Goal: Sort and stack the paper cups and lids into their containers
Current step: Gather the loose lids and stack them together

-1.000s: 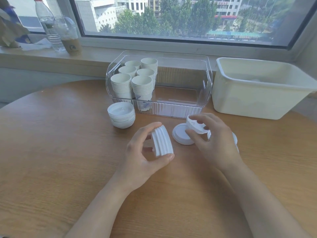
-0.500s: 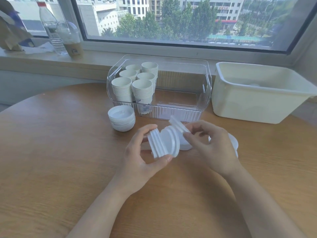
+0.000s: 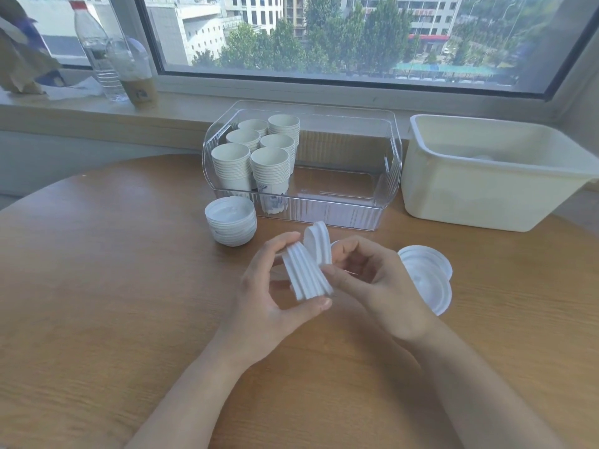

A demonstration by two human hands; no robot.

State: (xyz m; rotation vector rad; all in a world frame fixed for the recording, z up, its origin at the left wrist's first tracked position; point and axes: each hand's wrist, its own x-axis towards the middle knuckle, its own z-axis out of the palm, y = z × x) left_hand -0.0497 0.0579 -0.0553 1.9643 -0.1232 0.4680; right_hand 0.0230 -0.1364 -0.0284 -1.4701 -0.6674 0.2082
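Observation:
My left hand [image 3: 269, 296] grips a short stack of white lids [image 3: 304, 273] on edge between thumb and fingers. My right hand [image 3: 379, 283] pinches one more white lid [image 3: 319, 243] and holds it tilted against the top of that stack. Two loose lids [image 3: 428, 277] lie on the table just right of my right hand. Another stack of lids [image 3: 230, 220] stands left of the clear bin [image 3: 392, 163], which holds several stacks of paper cups [image 3: 256, 157] in its left half. A cream tub [image 3: 479, 192] stands to the right.
The round wooden table [image 3: 113, 286] carries everything. On the window sill at the back left stand a water bottle [image 3: 97, 50], a lidded drink cup [image 3: 136, 79] and some crumpled paper [image 3: 22, 66].
My right hand picked a lid off the table and brought it left to the stack in my left hand. The lid now rests tilted against the stack. The camera moved closer.

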